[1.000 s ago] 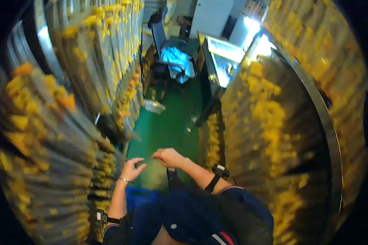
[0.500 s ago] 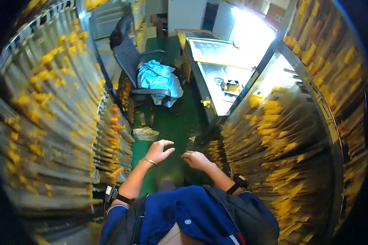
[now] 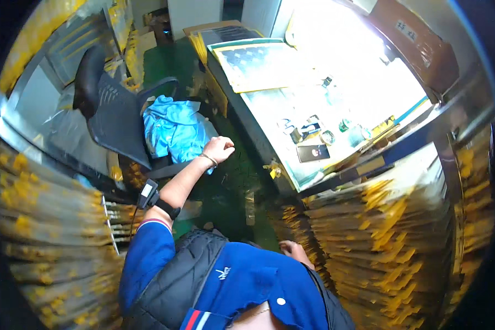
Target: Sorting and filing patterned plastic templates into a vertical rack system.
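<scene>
My left hand [image 3: 219,149] is stretched forward over the aisle, beside a bright blue cloth [image 3: 173,129] heaped on an office chair. Its fingers are loosely bent, slightly apart from the thumb, and nothing shows in them. A thin bracelet [image 3: 209,160] circles that wrist. Low by my right side, my right hand [image 3: 292,251] is partly hidden behind my body, near the hanging film-like sheets [image 3: 368,231] on the right rack. How its fingers lie is blurred and hard to read.
The black office chair [image 3: 118,115] stands at left. Ahead to the right, a brightly lit table [image 3: 280,118] bears a phone [image 3: 313,153], a tape roll [image 3: 327,137] and small items. More hanging sheets [image 3: 49,214] with yellow tabs line the left. The floor [image 3: 242,170] is green.
The chair and lit table appear nearer, and the view has turned toward the table. My left hand has reached forward beside the blue cloth; my right hand has dropped back to my side.
</scene>
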Demonstrator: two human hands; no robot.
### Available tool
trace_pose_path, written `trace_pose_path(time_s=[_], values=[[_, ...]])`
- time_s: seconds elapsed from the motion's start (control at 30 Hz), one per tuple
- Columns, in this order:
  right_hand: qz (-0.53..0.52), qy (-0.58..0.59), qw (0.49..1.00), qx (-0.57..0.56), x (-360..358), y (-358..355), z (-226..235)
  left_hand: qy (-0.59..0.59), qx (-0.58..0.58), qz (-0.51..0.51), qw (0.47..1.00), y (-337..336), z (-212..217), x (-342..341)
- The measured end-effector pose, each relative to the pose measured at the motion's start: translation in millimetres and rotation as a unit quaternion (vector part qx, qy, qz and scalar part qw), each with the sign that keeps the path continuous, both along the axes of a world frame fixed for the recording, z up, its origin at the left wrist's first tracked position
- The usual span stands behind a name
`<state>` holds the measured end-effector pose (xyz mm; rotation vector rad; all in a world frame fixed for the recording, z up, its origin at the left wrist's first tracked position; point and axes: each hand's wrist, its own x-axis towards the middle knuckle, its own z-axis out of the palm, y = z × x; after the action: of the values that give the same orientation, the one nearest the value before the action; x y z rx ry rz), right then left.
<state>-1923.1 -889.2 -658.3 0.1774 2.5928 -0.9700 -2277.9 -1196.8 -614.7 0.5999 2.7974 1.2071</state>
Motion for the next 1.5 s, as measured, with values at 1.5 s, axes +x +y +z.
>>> trace_pose_path(time_s=[1.5], values=[[-0.383,-0.179,0.906,-0.008,-142.3,-127.9,35.5,0.403,-0.198,-0.288,0.846,28.4,45.5,-489.2]])
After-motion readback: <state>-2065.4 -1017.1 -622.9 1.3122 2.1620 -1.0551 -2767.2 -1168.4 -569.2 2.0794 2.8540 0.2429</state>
